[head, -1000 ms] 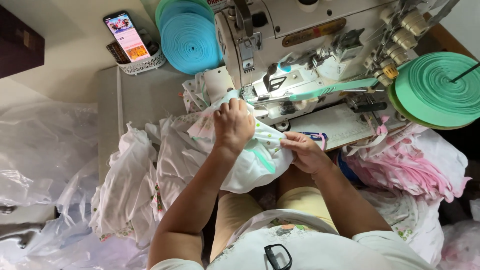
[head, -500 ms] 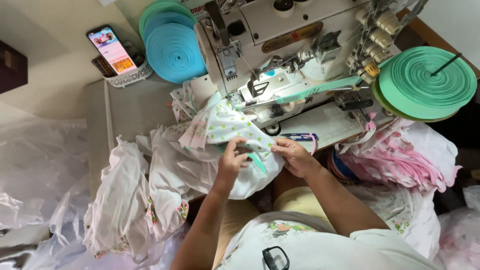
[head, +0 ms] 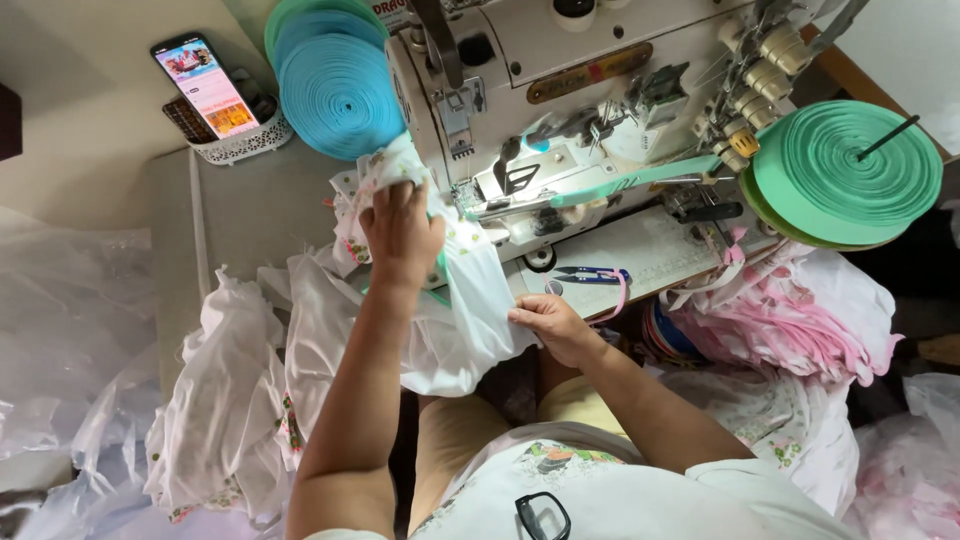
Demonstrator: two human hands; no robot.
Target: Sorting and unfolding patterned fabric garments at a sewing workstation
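A white printed garment piece lies under the head of a white sewing machine, draped toward my lap. My left hand presses flat on the cloth left of the needle, fingers closed over its upper edge. My right hand pinches the cloth's lower right edge at the table front. A green binding tape runs from a green tape roll at the right into the machine's folder near the needle.
A blue tape roll stands behind the machine's left end. A phone leans in a white basket at the back left. Thread snips lie on the machine bed. White garments pile at left, pink ones at right.
My left hand has moved up and away from me, from the cloth's front edge to beside the needle, carrying the cloth with it. The right hand stayed at the front edge.
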